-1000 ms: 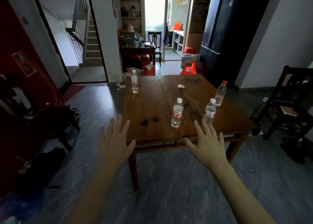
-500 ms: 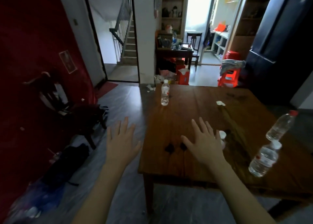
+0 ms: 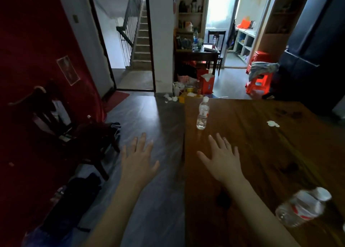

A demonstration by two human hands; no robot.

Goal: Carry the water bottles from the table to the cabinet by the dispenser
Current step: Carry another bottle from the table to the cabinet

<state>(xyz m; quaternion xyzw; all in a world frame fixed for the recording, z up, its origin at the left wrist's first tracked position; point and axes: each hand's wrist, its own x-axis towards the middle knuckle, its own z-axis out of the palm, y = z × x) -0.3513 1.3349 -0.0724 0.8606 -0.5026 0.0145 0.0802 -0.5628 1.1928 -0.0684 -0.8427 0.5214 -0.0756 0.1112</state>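
While both arms reach forward with palms down, the left hand (image 3: 137, 159) hangs over the grey floor (image 3: 149, 119) just left of the desk (image 3: 261, 153), its fingers (image 3: 142, 142) straight and spread, holding nothing. The right hand (image 3: 223, 159) is held over the near left part of the wooden desk, fingers likewise straight and fanned apart, also holding nothing; whether the palm touches the wood cannot be told. A water bottle (image 3: 202, 114) with a white cap and a red and white label stands upright on the far left part of the desk, near its left edge and a little beyond the right hand's fingertips, apart from them. A second bottle (image 3: 302, 207), blurred, shows at the near right of the desk, leaning in the picture toward the right edge; the wide lens may account for the lean. A small scrap of white paper (image 3: 273, 123) lies on the desk farther right. Left of the desk a dark wooden chair (image 3: 61, 121) stands against a red wall (image 3: 28, 41), with dark bundles on the floor near it. Beyond, an open doorway shows a staircase (image 3: 141, 41), and farther right stand a cluttered dark side table (image 3: 197, 55), a red plastic stool (image 3: 258, 82) draped with cloth, and a tall dark refrigerator (image 3: 317, 46).
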